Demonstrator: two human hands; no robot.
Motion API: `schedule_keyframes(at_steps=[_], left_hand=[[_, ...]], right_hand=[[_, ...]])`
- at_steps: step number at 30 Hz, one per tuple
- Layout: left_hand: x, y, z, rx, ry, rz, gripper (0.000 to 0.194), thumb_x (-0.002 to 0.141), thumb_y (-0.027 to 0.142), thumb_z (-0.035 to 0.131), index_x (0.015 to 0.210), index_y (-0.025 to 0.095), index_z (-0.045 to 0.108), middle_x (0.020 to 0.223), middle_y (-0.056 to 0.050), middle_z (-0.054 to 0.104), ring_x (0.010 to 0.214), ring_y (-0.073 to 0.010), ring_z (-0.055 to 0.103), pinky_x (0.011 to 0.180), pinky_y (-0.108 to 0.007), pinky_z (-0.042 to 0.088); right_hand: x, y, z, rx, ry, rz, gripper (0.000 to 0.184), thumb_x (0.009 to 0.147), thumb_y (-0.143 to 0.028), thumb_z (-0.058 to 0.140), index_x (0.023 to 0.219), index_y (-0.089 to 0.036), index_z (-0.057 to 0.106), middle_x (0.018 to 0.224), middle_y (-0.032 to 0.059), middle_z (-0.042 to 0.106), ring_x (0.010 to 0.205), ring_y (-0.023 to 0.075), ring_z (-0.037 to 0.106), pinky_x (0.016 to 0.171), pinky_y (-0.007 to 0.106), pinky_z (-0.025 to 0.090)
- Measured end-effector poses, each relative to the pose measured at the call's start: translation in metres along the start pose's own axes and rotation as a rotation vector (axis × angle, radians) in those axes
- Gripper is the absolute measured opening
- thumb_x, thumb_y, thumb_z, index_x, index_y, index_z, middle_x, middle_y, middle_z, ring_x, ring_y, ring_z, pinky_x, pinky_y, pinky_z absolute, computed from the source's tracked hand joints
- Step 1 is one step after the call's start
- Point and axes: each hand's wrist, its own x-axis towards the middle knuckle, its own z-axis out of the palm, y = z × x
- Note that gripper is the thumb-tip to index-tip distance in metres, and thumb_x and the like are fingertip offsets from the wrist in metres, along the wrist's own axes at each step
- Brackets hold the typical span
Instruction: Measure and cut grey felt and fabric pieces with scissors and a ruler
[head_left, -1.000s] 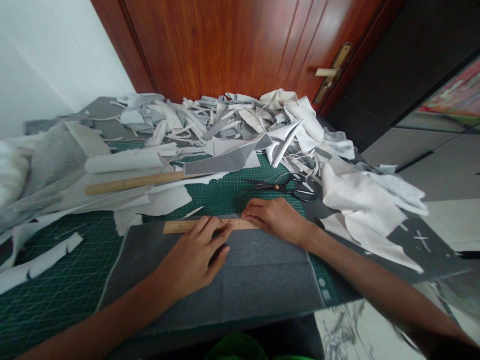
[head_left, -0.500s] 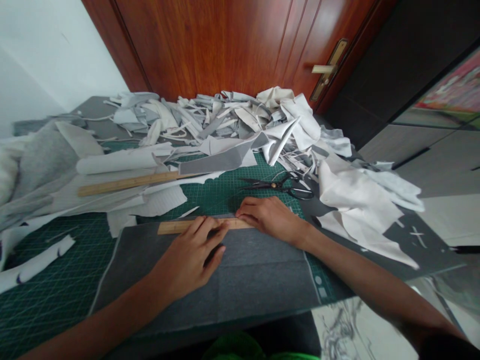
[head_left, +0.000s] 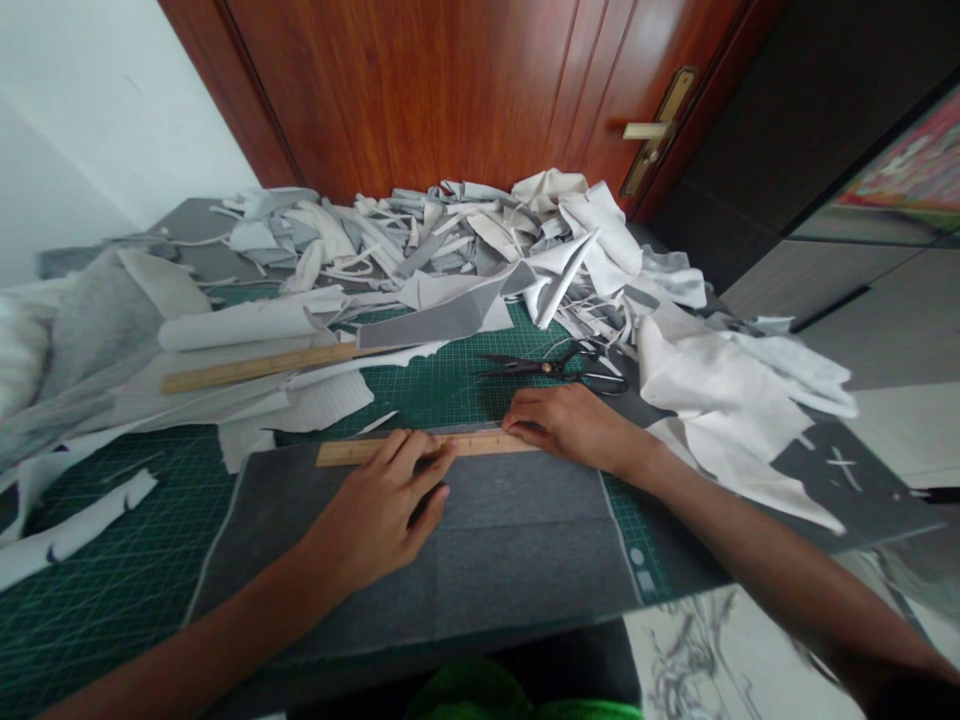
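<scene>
A dark grey felt sheet lies on a green cutting mat. A short wooden ruler rests along the sheet's far edge. My left hand lies on the felt with fingers stretched out, fingertips pressing the ruler's middle. My right hand sits at the ruler's right end with its fingers curled together; whatever they pinch is too small to make out. Black scissors lie just beyond my right hand.
A big heap of white and grey fabric scraps fills the far side, in front of a brown wooden door. A long wooden ruler and a white roll lie at the left. White cloth spreads at the right.
My right hand has slid to the right along the short ruler, showing more of its length. My left hand has stayed pressed on the ruler.
</scene>
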Motion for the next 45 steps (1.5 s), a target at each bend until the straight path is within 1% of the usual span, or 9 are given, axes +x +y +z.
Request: schedule_keyframes(at_steps=[7, 14, 20, 28, 32, 35, 39, 42, 45], left_hand=[[0.001, 0.000, 0.000, -0.008, 0.008, 0.002, 0.042, 0.105, 0.026, 0.045, 0.137, 0.011, 0.066, 0.115, -0.015, 0.063, 0.107, -0.0293, 0.059, 0.089, -0.046, 0.059], [0.000, -0.001, 0.000, -0.052, 0.021, -0.003, 0.041, 0.104, 0.026, 0.046, 0.137, 0.012, 0.066, 0.116, -0.015, 0.064, 0.109, -0.0289, 0.060, 0.091, -0.046, 0.059], [0.000, 0.000, 0.000, -0.036, 0.023, 0.001, 0.040, 0.105, 0.026, 0.046, 0.137, 0.012, 0.066, 0.117, -0.015, 0.064, 0.110, -0.0282, 0.060, 0.092, -0.045, 0.059], [0.001, 0.000, -0.002, -0.042, 0.009, 0.004, 0.042, 0.106, 0.026, 0.043, 0.137, 0.010, 0.066, 0.115, -0.016, 0.065, 0.109, -0.0285, 0.059, 0.092, -0.046, 0.060], [0.001, 0.000, -0.004, -0.048, 0.004, -0.007, 0.041, 0.106, 0.026, 0.043, 0.136, 0.012, 0.067, 0.115, -0.015, 0.065, 0.109, -0.0279, 0.060, 0.092, -0.046, 0.060], [0.000, 0.000, -0.003, -0.041, 0.012, -0.004, 0.040, 0.105, 0.026, 0.045, 0.136, 0.014, 0.068, 0.115, -0.014, 0.066, 0.110, -0.0277, 0.061, 0.093, -0.044, 0.060], [-0.005, 0.003, 0.001, 0.074, 0.071, 0.021, 0.043, 0.106, 0.026, 0.041, 0.135, 0.009, 0.068, 0.123, -0.017, 0.068, 0.116, -0.0293, 0.062, 0.097, -0.043, 0.059], [-0.010, 0.007, 0.005, 0.184, 0.122, 0.045, 0.046, 0.108, 0.025, 0.036, 0.134, 0.003, 0.068, 0.131, -0.020, 0.069, 0.121, -0.0307, 0.062, 0.101, -0.043, 0.057], [-0.014, 0.010, 0.006, 0.200, 0.111, 0.042, 0.047, 0.107, 0.025, 0.036, 0.135, 0.002, 0.067, 0.134, -0.020, 0.069, 0.124, -0.0305, 0.063, 0.103, -0.042, 0.056]], right_hand=[[-0.012, 0.007, -0.006, -0.018, -0.008, 0.026, 0.017, 0.103, -0.023, 0.060, 0.103, -0.021, 0.077, 0.103, 0.0030, 0.076, 0.084, 0.0160, 0.070, 0.068, 0.028, 0.039], [-0.035, 0.025, -0.016, -0.046, -0.029, 0.051, 0.019, 0.104, -0.027, 0.059, 0.104, -0.022, 0.078, 0.105, 0.0040, 0.077, 0.089, 0.0173, 0.072, 0.071, 0.029, 0.045], [-0.047, 0.031, -0.027, -0.090, -0.075, 0.081, 0.021, 0.105, -0.028, 0.058, 0.104, -0.022, 0.078, 0.105, 0.0047, 0.078, 0.091, 0.0188, 0.075, 0.072, 0.029, 0.048], [-0.073, 0.039, -0.043, -0.202, -0.109, 0.100, 0.022, 0.105, -0.027, 0.055, 0.100, -0.022, 0.076, 0.101, 0.0045, 0.077, 0.084, 0.0174, 0.073, 0.067, 0.029, 0.047], [-0.082, 0.043, -0.048, -0.231, -0.099, 0.138, 0.021, 0.104, -0.026, 0.055, 0.099, -0.024, 0.076, 0.100, 0.0051, 0.077, 0.082, 0.0183, 0.073, 0.064, 0.030, 0.047], [-0.072, 0.037, -0.048, -0.230, -0.003, 0.159, 0.022, 0.104, -0.027, 0.055, 0.103, -0.024, 0.076, 0.104, 0.0072, 0.077, 0.085, 0.0206, 0.073, 0.067, 0.032, 0.049], [-0.036, 0.012, -0.033, -0.120, 0.130, 0.127, 0.019, 0.104, -0.025, 0.058, 0.107, -0.022, 0.076, 0.107, 0.0073, 0.077, 0.096, 0.0210, 0.072, 0.079, 0.032, 0.051], [-0.002, -0.012, -0.012, -0.006, 0.127, 0.070, 0.015, 0.103, -0.023, 0.061, 0.106, -0.021, 0.076, 0.105, 0.0056, 0.076, 0.096, 0.0189, 0.072, 0.080, 0.029, 0.049], [0.023, -0.032, 0.007, -0.012, 0.049, 0.019, 0.015, 0.103, -0.023, 0.062, 0.105, -0.019, 0.076, 0.105, 0.0049, 0.075, 0.088, 0.0166, 0.070, 0.072, 0.027, 0.043]])
